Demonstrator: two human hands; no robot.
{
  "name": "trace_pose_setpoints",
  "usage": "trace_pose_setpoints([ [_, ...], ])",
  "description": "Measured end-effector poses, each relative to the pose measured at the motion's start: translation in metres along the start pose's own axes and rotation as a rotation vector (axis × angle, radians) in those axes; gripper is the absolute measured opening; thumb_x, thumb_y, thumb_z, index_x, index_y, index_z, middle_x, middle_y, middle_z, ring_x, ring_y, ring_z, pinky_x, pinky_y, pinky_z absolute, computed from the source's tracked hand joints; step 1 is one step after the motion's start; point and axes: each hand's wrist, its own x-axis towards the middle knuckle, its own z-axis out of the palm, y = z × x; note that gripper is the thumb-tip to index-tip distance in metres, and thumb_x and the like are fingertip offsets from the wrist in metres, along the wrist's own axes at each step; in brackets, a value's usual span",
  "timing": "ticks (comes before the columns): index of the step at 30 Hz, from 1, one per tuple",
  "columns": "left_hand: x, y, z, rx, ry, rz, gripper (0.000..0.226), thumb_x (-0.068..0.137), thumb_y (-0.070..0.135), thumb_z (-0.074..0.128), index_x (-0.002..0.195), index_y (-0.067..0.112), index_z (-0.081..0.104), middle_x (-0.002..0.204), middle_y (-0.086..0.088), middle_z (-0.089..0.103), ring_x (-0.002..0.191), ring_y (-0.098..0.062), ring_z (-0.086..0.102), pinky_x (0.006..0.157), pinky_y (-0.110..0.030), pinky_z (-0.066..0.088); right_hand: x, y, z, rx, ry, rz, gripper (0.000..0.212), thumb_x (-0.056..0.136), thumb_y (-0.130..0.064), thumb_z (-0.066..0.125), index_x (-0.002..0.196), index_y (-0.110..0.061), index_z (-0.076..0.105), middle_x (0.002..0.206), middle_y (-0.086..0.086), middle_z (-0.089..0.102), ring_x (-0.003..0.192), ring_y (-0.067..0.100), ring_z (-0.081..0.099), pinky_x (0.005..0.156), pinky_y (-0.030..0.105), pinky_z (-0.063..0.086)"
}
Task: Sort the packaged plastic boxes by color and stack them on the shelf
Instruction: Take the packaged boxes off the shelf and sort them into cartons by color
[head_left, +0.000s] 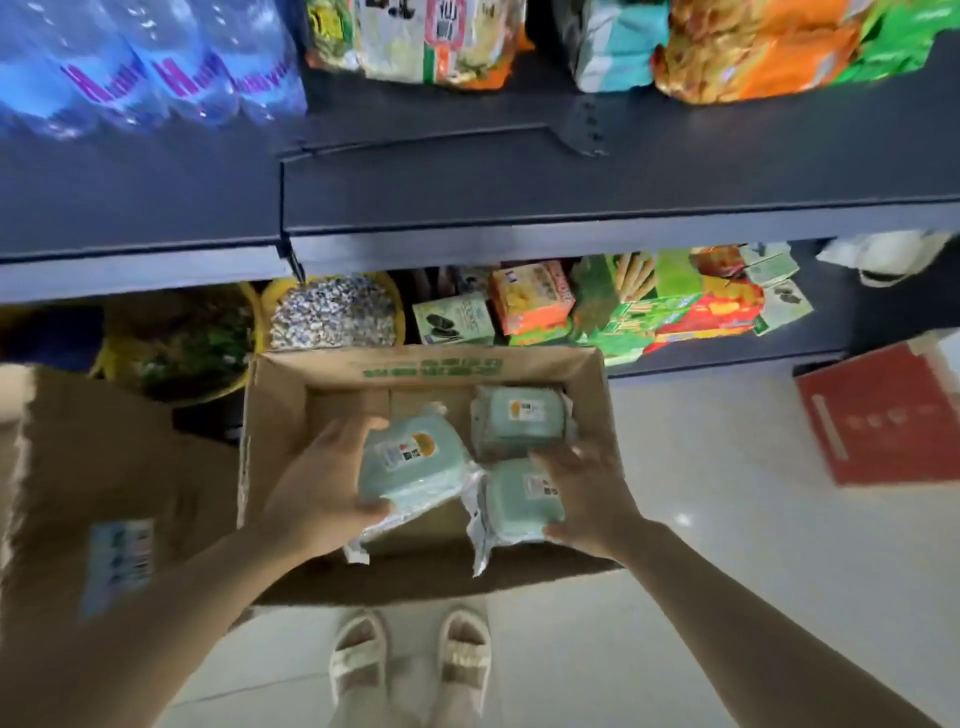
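An open cardboard carton (291, 415) stands on the floor below me with three pale green packaged plastic boxes inside. My left hand (317, 483) grips the left box (415, 467), fingers over its far edge and thumb under its near corner. My right hand (587, 499) holds the near right box (511, 506), thumb under its near edge and fingers at its right side. A third green box (517, 421) lies at the carton's far right, untouched. The dark shelf (519, 182) above the carton is bare across its front half.
A bigger cardboard box (93, 493) stands at the left. A red box (883, 415) lies on the floor at the right. The lower shelf holds snack boxes (530, 296) and yellow baskets (337, 312). Water bottles (130, 67) and snack bags (753, 52) fill the shelf's back.
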Motion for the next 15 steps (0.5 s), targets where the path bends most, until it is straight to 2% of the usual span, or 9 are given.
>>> trace_pose_setpoints([
  [4, 0.022, -0.028, 0.047, 0.012, -0.008, -0.017, 0.083, 0.068, 0.022, 0.079, 0.137, 0.023, 0.034, 0.129, -0.003, 0.044, 0.106, -0.015, 0.05, 0.081, -0.023, 0.04, 0.039, 0.006, 0.062, -0.032, -0.023, 0.032, 0.076, 0.082, -0.042, 0.064, 0.144, -0.024, 0.024, 0.15, 0.002, 0.031, 0.138, 0.03, 0.023, 0.109, 0.038, 0.027],
  [8, 0.043, -0.05, 0.081, 0.011, -0.004, -0.009, 0.083, 0.065, 0.016, 0.079, 0.137, 0.021, 0.037, 0.129, -0.001, 0.041, 0.115, -0.016, 0.046, 0.081, -0.019, 0.032, 0.071, 0.018, 0.104, -0.103, -0.008, 0.089, 0.069, 0.082, -0.031, 0.067, 0.14, -0.016, 0.032, 0.145, 0.008, 0.038, 0.136, 0.031, 0.028, 0.105, 0.04, 0.034],
  [10, 0.05, -0.058, 0.094, -0.004, -0.001, -0.001, 0.083, 0.064, 0.015, 0.079, 0.136, 0.022, 0.037, 0.128, 0.0, 0.041, 0.114, -0.014, 0.045, 0.081, -0.017, 0.033, 0.08, 0.02, 0.114, -0.177, -0.031, 0.064, 0.066, 0.071, -0.019, 0.076, 0.129, -0.01, 0.045, 0.131, 0.012, 0.052, 0.124, 0.032, 0.043, 0.094, 0.039, 0.044],
  [12, 0.053, -0.062, 0.105, 0.001, -0.012, 0.015, 0.085, 0.064, 0.016, 0.081, 0.136, 0.023, 0.037, 0.129, 0.001, 0.041, 0.112, -0.011, 0.044, 0.083, -0.016, 0.033, 0.088, 0.023, 0.125, -0.237, -0.001, 0.068, 0.067, 0.043, -0.015, 0.089, 0.104, -0.008, 0.061, 0.102, 0.014, 0.067, 0.097, 0.033, 0.061, 0.065, 0.037, 0.054],
  [13, 0.053, -0.062, 0.109, 0.006, -0.024, 0.022, 0.086, 0.064, 0.017, 0.082, 0.136, 0.023, 0.036, 0.129, 0.002, 0.041, 0.112, -0.01, 0.044, 0.084, -0.016, 0.034, 0.089, 0.023, 0.127, -0.232, 0.013, 0.083, 0.066, 0.035, -0.014, 0.091, 0.095, -0.008, 0.064, 0.092, 0.014, 0.067, 0.086, 0.032, 0.063, 0.054, 0.034, 0.053],
  [14, 0.053, -0.063, 0.113, 0.012, -0.033, 0.03, 0.087, 0.064, 0.018, 0.083, 0.137, 0.023, 0.036, 0.13, 0.002, 0.041, 0.113, -0.01, 0.044, 0.086, -0.017, 0.035, 0.09, 0.024, 0.13, -0.24, 0.014, 0.08, 0.063, 0.039, -0.013, 0.091, 0.096, -0.007, 0.064, 0.093, 0.016, 0.065, 0.085, 0.033, 0.063, 0.051, 0.033, 0.052],
  [15, 0.053, -0.062, 0.116, 0.019, -0.04, 0.039, 0.088, 0.063, 0.019, 0.083, 0.137, 0.023, 0.036, 0.13, 0.002, 0.041, 0.114, -0.01, 0.044, 0.088, -0.018, 0.037, 0.089, 0.022, 0.129, -0.24, -0.026, 0.086, 0.059, 0.055, -0.013, 0.086, 0.108, -0.005, 0.06, 0.106, 0.019, 0.06, 0.097, 0.034, 0.06, 0.057, 0.035, 0.053],
])
